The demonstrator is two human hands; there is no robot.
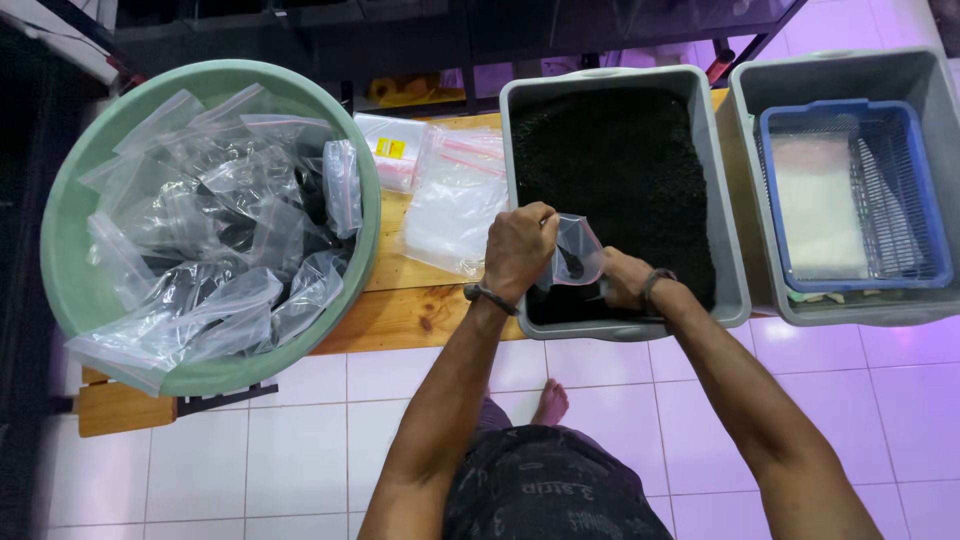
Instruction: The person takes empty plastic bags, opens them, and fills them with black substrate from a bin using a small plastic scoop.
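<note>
Over the grey tub [620, 325] of dark granules, frame centre, left hand [517, 250] pinches the small clear zip bag [577, 254] upright; right hand [622, 280], just lower right, grips its other side.

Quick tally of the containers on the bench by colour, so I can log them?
Round green plastic basin: 1
Grey rectangular plastic tubs: 2
Blue rectangular plastic basket: 1
Total: 4
</note>
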